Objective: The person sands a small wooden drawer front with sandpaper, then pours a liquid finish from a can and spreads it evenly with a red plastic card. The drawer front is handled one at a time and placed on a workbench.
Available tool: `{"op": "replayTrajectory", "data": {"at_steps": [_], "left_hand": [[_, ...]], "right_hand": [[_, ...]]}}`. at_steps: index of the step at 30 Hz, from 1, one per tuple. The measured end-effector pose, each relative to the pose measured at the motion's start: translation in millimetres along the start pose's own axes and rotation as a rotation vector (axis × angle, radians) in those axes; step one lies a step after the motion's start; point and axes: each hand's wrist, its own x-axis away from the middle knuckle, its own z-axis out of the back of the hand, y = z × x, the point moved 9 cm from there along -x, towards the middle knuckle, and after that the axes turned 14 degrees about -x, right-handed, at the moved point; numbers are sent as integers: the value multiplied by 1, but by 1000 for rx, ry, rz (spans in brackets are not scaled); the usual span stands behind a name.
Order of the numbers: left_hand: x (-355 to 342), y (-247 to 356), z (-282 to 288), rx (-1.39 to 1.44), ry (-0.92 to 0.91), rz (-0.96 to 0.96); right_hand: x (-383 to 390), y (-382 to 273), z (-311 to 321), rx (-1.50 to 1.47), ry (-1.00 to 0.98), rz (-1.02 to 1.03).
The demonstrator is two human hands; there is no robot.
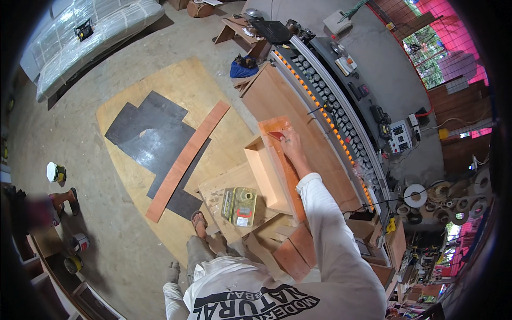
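Observation:
My right hand reaches forward over a long wooden board coated in glossy orange. Its fingers grip a flat, dark red scraper against the board's far end. Along the board's left side is a pale wooden drawer-like box. A clear rectangular can of yellowish liquid stands left of the box on a stained plywood sheet. Low at my left side hangs my left hand, grey-looking and away from the work; its fingers are too small to make out.
Left on the floor, a plywood sheet carries dark grey panels and a reddish plank. A long cabinet with orange-edged rows of rollers curves along the right. Another person's leg and a white bucket are at left.

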Motion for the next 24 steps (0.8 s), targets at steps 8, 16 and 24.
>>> {"op": "replayTrajectory", "data": {"at_steps": [8,16,24], "left_hand": [[20,-16,23,-10,34,38],[21,-43,1,-385,20,34],[-3,7,-17,-14,-44,-75]], "right_hand": [[12,-6,-1,-29,-117,293],[70,27,28,-37,-144,101],[107,11,7,157,2,232]]}}
